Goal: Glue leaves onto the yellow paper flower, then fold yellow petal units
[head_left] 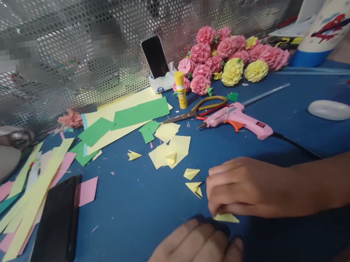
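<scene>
My right hand (241, 186) comes in from the right and presses its fingertips on a small yellow paper piece (228, 218) on the blue table. Only the lower edge of that piece shows under the fingers. Close below it, at the bottom of the view, my left hand (192, 254) is curled with its fingers together; whatever lies within its grasp is hidden. Just left of my right hand are two small folded yellow paper pieces, one pointed (192, 173) and one notched (195, 189). Farther back are yellow paper squares (180, 147) and another folded yellow piece (133, 155).
A pink glue gun (241, 117), scissors (210, 105) and a glue stick (181, 90) lie or stand behind my hands. Paper flowers (211, 63) and a propped phone (155, 58) stand at the back. Paper strips (37, 198) and a black phone (54, 230) lie left; a white oval object (330, 109) lies right.
</scene>
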`<state>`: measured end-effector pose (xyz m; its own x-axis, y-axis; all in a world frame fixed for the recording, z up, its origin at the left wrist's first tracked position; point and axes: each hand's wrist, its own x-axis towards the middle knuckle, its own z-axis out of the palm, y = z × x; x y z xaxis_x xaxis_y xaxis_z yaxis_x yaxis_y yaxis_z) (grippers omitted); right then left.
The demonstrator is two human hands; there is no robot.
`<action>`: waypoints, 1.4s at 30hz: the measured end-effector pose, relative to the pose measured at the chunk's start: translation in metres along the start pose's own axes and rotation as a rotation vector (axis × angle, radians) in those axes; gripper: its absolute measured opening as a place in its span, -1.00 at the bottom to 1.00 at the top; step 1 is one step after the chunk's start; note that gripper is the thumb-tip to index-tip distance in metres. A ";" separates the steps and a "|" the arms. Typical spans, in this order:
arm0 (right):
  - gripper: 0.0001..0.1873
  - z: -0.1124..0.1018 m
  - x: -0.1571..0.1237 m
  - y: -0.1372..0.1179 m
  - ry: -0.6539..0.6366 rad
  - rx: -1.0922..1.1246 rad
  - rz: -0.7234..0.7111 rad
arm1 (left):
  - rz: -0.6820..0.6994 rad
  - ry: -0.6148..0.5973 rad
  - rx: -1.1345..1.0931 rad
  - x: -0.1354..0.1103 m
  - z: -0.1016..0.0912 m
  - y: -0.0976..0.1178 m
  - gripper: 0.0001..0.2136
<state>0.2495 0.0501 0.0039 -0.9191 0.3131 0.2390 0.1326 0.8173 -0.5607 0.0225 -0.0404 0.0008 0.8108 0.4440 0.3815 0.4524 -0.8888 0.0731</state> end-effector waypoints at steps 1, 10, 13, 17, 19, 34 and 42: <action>-0.74 -0.001 0.000 0.001 0.001 -0.017 -0.024 | -0.037 0.006 0.027 -0.001 0.001 -0.001 -0.64; -0.64 -0.007 -0.001 0.005 0.081 -0.402 -0.238 | -0.089 0.050 0.093 -0.004 0.007 -0.012 -0.61; -0.65 -0.008 0.000 0.004 0.094 -0.483 -0.329 | -0.093 0.059 0.071 -0.004 0.007 -0.016 -0.63; -0.61 -0.012 -0.001 0.001 0.038 -0.512 -0.381 | -0.097 0.046 0.057 -0.006 0.006 -0.017 -0.64; -0.59 -0.014 -0.001 -0.002 -0.004 -0.518 -0.363 | -0.091 0.056 0.051 -0.009 0.007 -0.017 -0.65; -0.58 -0.004 -0.013 -0.020 0.101 -0.584 -0.146 | -0.058 -0.016 0.125 -0.009 0.003 -0.019 -0.70; -0.51 -0.003 -0.014 -0.016 0.116 -0.534 -0.106 | -0.062 0.009 0.121 -0.012 0.006 -0.021 -0.69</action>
<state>0.2612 0.0340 0.0121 -0.8947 0.2424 0.3751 0.2390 0.9694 -0.0563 0.0056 -0.0266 -0.0110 0.7766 0.4965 0.3877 0.5438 -0.8391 -0.0149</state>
